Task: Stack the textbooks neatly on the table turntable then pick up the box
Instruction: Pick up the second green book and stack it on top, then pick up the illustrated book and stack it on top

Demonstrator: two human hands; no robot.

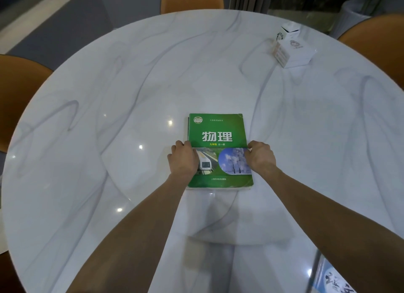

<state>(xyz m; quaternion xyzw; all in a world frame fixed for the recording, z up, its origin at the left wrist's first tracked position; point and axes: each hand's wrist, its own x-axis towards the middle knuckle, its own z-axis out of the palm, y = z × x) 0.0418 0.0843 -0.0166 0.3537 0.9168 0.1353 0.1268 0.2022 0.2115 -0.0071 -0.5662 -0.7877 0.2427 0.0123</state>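
Note:
A green textbook [218, 131] lies face up on the marble turntable [153, 78] near its front edge, and the left edge of another book shows beneath it. My left hand [183, 159] rests on the stack's left side, fingers curled over the edge. My right hand [260, 156] holds the right side in the same way. A white box [293, 52] stands far right on the table, well apart from both hands.
The round marble table [54, 194] fills the view. Orange chairs [19, 91] stand at the left, far side and right. Another white box [289, 28] sits behind the first. A blue-and-white book [334, 279] shows at the bottom right edge.

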